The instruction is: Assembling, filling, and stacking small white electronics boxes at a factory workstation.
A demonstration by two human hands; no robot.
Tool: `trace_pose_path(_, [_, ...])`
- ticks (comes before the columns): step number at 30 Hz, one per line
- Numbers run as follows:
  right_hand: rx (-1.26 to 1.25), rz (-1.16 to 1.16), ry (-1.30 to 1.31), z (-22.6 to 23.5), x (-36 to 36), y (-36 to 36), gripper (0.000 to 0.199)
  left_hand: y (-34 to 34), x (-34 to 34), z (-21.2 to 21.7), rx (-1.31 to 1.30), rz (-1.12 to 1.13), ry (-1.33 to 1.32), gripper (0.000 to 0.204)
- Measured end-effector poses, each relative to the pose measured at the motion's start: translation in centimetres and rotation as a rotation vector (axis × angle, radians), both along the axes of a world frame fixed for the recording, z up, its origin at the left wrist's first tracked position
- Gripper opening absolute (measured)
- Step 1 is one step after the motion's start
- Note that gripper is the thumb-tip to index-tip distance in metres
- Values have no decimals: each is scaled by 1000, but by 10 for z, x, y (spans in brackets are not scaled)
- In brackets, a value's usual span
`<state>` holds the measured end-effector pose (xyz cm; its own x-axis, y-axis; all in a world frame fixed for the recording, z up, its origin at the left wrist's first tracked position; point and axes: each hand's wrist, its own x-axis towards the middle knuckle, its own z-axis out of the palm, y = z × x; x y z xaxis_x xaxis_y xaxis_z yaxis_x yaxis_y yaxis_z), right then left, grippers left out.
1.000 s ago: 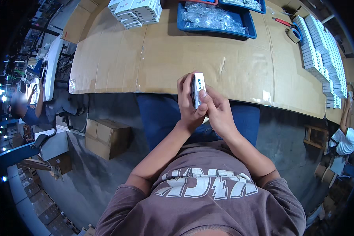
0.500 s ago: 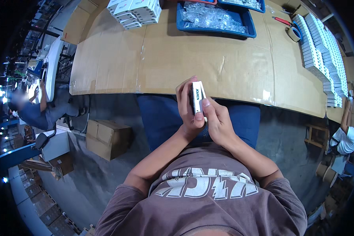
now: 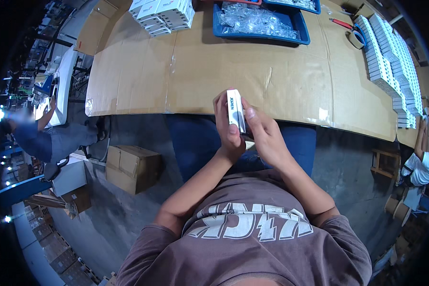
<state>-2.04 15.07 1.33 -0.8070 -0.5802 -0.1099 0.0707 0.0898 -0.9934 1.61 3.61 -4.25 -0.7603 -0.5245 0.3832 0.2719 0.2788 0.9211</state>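
A small white box (image 3: 234, 110) with dark blue print on its narrow side is held upright between my hands, above my lap at the table's near edge. My left hand (image 3: 227, 135) wraps it from the left, thumb pressed on its lower end. Against its right side lie the closed fingers of my right hand (image 3: 265, 136), the thumb near its edge. A dark strip shows between the box and the right thumb. Below the hands a pale bit (image 3: 249, 144) peeks out; I cannot tell whether it belongs to the box. Most of my fingertips are hidden behind the box.
Ahead is a cardboard-covered table (image 3: 214, 71). It bears stacked white boxes (image 3: 164, 16), a blue tray (image 3: 260, 39) of clear plastic pieces, a tape roll (image 3: 356, 40), a red-handled tool (image 3: 341, 23) and long box rows (image 3: 391, 62). A carton (image 3: 131, 169) stands left; people work on both sides.
The box has shifted slightly up and left and turned in my hands. My right thumb has slid off its printed face, and the pale bit now shows below.
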Motion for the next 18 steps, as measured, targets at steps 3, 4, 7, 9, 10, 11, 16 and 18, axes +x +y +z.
trace_pose_path(3, [19, 94, -91, 3, -9, 8, 54, -3, -1, -4, 34, -11, -5, 109])
trace_pose_path(4, [3, 83, -41, -4, -12, 9, 59, -3, -1, -4, 65, -58, 14, 105])
trace_pose_path(7, [81, 165, -65, 2, -21, 21, 67, -1, 5, -4, 250, -132, -66, 93])
trace_pose_path(9, [70, 156, -98, 5, -21, 24, 74, 3, 8, -1, 564, -192, -71, 92])
trace_pose_path(10, [169, 148, 200, 4, -23, 26, 76, 2, 10, 1, 664, -185, -174, 93])
trace_pose_path(11, [266, 138, 499, 3, -25, 28, 78, 2, 9, 9, 763, -178, -276, 94])
trace_pose_path(16, [159, 155, 546, -16, -27, 25, 78, 16, 4, 18, 792, -167, -170, 78])
trace_pose_path(18, [134, 125, 621, -24, -25, 24, 70, 9, 4, 7, 684, -187, -213, 73])
